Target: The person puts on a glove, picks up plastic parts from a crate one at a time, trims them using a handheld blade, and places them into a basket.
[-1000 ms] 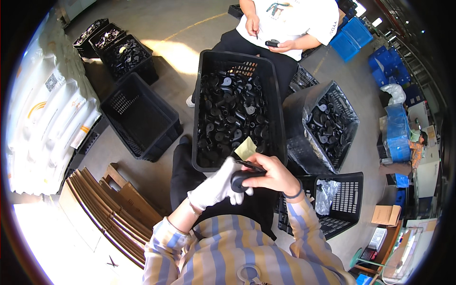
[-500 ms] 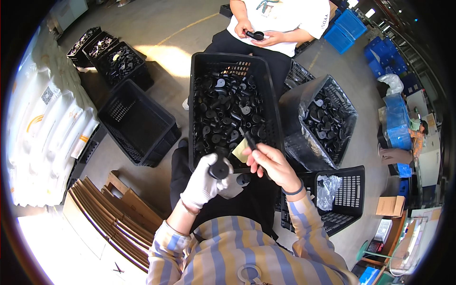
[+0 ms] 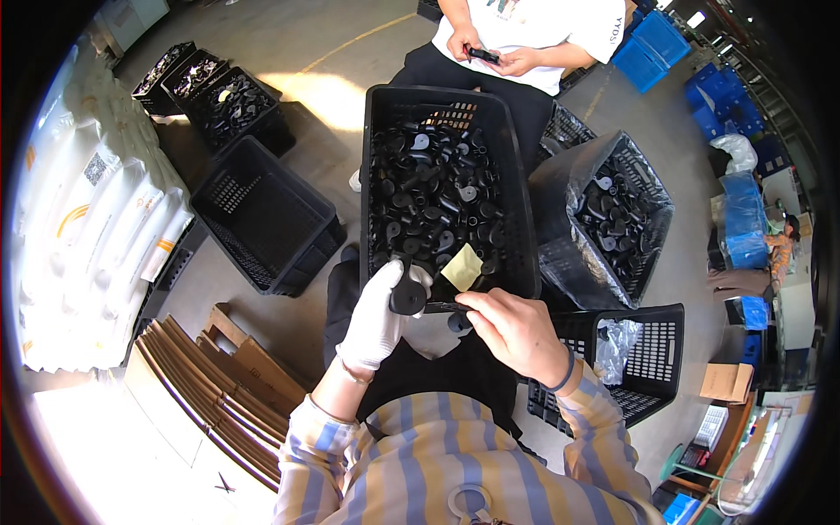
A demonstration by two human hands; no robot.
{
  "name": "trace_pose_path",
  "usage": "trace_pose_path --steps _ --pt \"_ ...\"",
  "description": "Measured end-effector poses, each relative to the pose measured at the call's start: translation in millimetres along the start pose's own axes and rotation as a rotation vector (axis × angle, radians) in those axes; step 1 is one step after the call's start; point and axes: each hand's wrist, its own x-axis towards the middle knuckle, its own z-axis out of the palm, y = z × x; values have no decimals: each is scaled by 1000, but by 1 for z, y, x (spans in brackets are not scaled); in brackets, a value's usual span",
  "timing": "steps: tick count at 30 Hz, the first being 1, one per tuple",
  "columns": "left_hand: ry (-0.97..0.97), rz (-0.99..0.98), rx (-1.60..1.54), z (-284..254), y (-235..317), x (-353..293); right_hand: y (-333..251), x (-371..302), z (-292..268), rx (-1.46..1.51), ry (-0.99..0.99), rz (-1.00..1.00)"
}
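My left hand (image 3: 372, 324), in a white glove, is closed around a black round plastic part (image 3: 408, 300) with a flat disc face and a small centre hole. Bare, my right hand (image 3: 522, 339) grips a slim black knife-like tool (image 3: 444, 307), its thin end pointing left at the part; whether they touch I cannot tell. Both hands are over my lap, at the near end of a large black crate (image 3: 522, 210) filled with similar black parts (image 3: 435, 188). A pale yellow slip of paper (image 3: 462, 268) lies on the parts near my right fingers.
Opposite, a person in a white shirt (image 3: 542, 31) handles a black part. A plastic-lined crate of parts (image 3: 560, 227) and a crate with a clear bag (image 3: 661, 350) stand right. At left are a black crate (image 3: 271, 214), flattened cardboard (image 3: 206, 394) and white sacks (image 3: 105, 236).
My right hand has turned and lowered the tool from pointing up to lying level beside the part. My left hand has risen slightly with the part. The view has shifted a little.
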Motion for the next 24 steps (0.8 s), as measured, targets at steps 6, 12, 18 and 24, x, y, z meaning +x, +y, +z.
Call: trace_pose_path --steps 6,12,18,24 --pt "45 183 303 2 1 -6 -9 4 1 -270 25 -156" --pt "107 224 385 12 5 -14 -13 8 0 -441 -8 -234" --pt "112 221 414 17 8 -17 -18 12 -4 -489 -45 -291" --pt "159 260 503 17 7 -17 -24 12 -1 -575 -72 -267"
